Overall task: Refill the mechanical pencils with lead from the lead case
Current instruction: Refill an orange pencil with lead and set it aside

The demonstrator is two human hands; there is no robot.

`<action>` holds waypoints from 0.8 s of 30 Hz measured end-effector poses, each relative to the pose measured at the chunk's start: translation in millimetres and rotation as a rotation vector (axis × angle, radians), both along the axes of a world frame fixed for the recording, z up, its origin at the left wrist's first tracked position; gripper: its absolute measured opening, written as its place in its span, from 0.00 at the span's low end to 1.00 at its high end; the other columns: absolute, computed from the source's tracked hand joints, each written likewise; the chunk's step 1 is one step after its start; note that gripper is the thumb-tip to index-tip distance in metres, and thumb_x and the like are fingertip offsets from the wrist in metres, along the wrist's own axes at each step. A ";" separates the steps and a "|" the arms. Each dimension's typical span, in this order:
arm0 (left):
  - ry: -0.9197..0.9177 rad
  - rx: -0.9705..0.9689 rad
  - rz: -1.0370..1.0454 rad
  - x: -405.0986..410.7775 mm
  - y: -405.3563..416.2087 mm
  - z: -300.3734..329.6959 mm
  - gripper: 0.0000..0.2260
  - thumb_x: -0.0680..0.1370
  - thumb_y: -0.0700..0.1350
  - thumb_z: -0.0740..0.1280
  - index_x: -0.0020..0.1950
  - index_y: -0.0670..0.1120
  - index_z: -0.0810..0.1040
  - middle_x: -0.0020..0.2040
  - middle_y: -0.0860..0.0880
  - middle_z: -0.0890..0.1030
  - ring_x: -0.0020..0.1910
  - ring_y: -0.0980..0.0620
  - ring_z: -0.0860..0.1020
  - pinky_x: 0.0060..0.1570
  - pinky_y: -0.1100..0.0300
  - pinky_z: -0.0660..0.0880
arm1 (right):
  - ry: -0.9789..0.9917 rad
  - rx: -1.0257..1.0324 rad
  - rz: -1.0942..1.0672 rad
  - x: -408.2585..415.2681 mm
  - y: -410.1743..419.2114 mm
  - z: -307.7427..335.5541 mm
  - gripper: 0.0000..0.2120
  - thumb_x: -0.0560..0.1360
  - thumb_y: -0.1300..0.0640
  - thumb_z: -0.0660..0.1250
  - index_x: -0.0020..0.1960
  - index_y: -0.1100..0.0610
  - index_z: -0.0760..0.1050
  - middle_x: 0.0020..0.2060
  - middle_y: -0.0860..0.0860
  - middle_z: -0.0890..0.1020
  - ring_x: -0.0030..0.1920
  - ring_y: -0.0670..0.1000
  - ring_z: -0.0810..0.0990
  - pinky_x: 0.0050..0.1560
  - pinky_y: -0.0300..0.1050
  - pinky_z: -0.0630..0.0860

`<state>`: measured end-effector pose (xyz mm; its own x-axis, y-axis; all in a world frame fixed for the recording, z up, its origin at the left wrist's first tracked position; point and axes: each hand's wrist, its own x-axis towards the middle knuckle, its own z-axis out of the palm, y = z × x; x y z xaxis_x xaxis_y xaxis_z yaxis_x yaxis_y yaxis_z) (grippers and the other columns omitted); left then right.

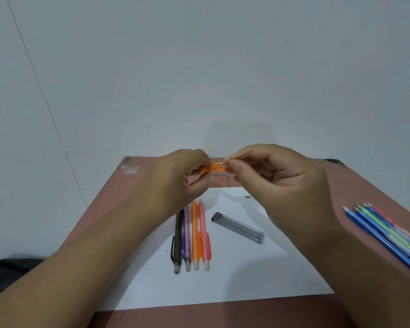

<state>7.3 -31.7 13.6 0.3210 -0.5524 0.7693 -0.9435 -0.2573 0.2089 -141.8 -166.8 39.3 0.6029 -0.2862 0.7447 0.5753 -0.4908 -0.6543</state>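
Observation:
My left hand point(175, 181) grips an orange mechanical pencil point(212, 167), its open back end pointing right. My right hand point(277, 183) pinches a thin dark lead point(245, 153) between thumb and forefinger, the lead's near end right at the pencil's opening. On the white paper point(246, 275) below lie several pencils side by side: black point(177, 240), purple point(186, 237), orange point(195, 235) and pink point(205, 235). The clear lead case point(238, 227) with a dark cap lies on the paper to their right.
A bundle of blue, green and red pencils point(386, 230) lies at the right edge of the reddish-brown table point(166, 320). A small grey eraser piece point(247, 196) sits on the paper near my right hand. A pale wall stands behind the table.

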 end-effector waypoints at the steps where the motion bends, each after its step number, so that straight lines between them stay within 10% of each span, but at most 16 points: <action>1: -0.004 0.001 0.009 -0.3 0.2 0.1 0.01 0.75 0.44 0.72 0.46 0.49 0.82 0.37 0.53 0.81 0.37 0.52 0.79 0.34 0.55 0.74 | 0.002 -0.003 -0.001 0.1 0.0 0.2 0.08 0.75 0.68 0.72 0.46 0.55 0.83 0.41 0.44 0.87 0.43 0.44 0.87 0.46 0.36 0.80; 24: 0.016 -0.020 -0.027 -1.2 0.1 -0.8 0.05 0.75 0.48 0.69 0.46 0.49 0.82 0.37 0.53 0.80 0.37 0.54 0.76 0.35 0.58 0.73 | 0.017 -0.014 -0.057 1.4 -5.6 -1.7 0.08 0.75 0.67 0.74 0.46 0.54 0.84 0.41 0.46 0.87 0.45 0.50 0.88 0.48 0.44 0.83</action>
<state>6.1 -31.7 12.8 0.3182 -0.5456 0.7753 -0.9467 -0.2270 0.2288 -140.4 -172.4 37.6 0.5988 -0.3103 0.7384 0.5346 -0.5316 -0.6570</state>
